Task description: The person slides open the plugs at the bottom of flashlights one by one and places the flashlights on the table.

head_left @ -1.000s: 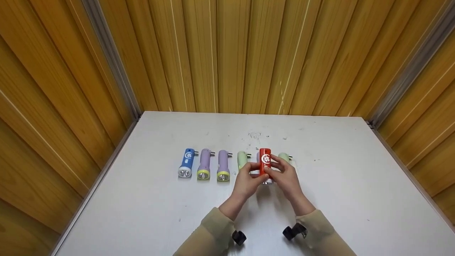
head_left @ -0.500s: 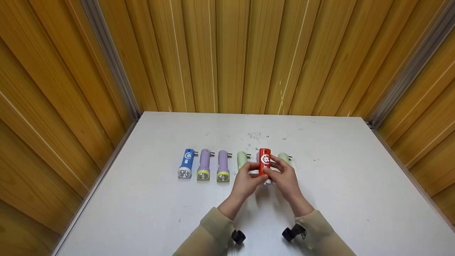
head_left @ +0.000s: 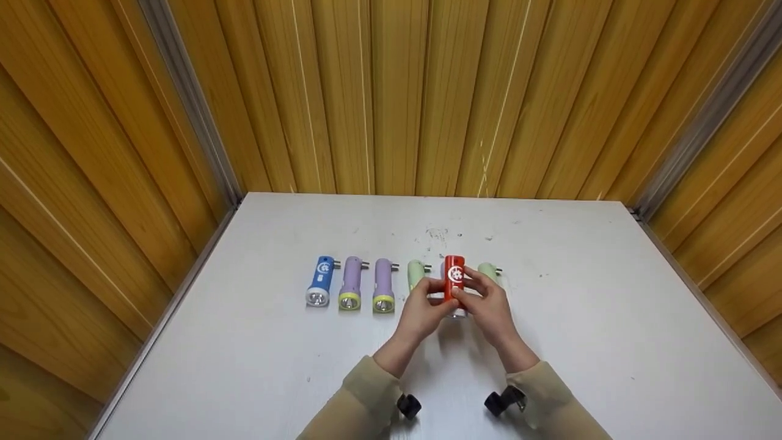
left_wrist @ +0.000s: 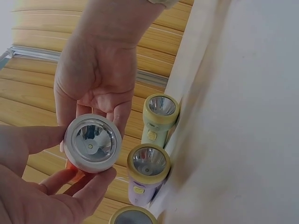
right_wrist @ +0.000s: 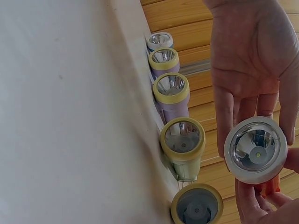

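Observation:
A red flashlight (head_left: pixel 454 272) with a white emblem and a white head is held between both hands above the table. My left hand (head_left: pixel 421 311) grips it from the left, and my right hand (head_left: pixel 490 308) from the right, both thumbs on the near side. In the left wrist view the white-rimmed lens (left_wrist: pixel 91 142) faces the camera, unlit. Behind it lies a row of flashlights: a blue one (head_left: pixel 321 275), two purple ones (head_left: pixel 352 275) with yellow rims, and a green one (head_left: pixel 416 271). The hands partly hide another purple one (right_wrist: pixel 196 204) and a second green one (left_wrist: pixel 158 121).
The white table (head_left: pixel 256 360) carries the row, with metal plug prongs sticking out sideways from the flashlights. Wood-patterned panels (head_left: pixel 397 98) enclose the table at the back and both sides. A black camera mount (head_left: pixel 504 400) sits at the right wrist.

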Tool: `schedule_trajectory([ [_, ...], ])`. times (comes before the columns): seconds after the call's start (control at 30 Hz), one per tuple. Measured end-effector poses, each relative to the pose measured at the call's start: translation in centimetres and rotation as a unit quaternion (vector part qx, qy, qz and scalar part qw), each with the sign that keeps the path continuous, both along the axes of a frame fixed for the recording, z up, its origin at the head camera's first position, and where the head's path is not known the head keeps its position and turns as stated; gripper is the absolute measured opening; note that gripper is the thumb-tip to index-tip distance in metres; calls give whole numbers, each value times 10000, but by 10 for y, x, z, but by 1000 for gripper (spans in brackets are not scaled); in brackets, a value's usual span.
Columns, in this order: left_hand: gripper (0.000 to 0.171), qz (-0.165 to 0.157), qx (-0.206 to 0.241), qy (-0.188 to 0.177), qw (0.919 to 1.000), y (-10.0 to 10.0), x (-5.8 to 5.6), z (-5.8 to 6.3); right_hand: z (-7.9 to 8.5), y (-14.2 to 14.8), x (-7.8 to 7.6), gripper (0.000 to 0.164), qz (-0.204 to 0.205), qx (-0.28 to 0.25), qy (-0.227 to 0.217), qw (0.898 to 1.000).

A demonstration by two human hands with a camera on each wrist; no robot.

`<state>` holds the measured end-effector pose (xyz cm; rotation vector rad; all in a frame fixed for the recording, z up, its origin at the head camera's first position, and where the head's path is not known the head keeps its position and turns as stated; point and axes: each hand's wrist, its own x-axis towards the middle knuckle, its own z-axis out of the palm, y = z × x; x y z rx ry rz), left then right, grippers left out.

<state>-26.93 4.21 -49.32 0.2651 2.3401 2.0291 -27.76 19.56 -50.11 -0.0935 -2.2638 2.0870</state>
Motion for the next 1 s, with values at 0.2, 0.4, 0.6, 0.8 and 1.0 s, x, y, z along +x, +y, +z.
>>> schedule_trajectory([
  [0.2, 29, 155, -141, 111, 9997, -3, -5, 2, 2, -2, 0, 59, 45, -124, 64, 9999],
  [0.4, 29, 475, -85, -134, 9987, -7, -9, 3, 1, -6, 3, 58, 100, -15, 46, 9999],
  [0.6, 41, 605, 96, -61, 9981, -10, -13, 2, 0, -12, 7, 58, 136, 147, 30, 9998],
  [0.8, 48, 574, 206, -48, 9981, -14, -15, 0, -1, -17, 11, 55, 231, 175, 87, 9995],
  [1.0, 55, 462, 412, -116, 9980, -18, -18, 1, -2, -21, 15, 53, 378, 161, 150, 9990],
])
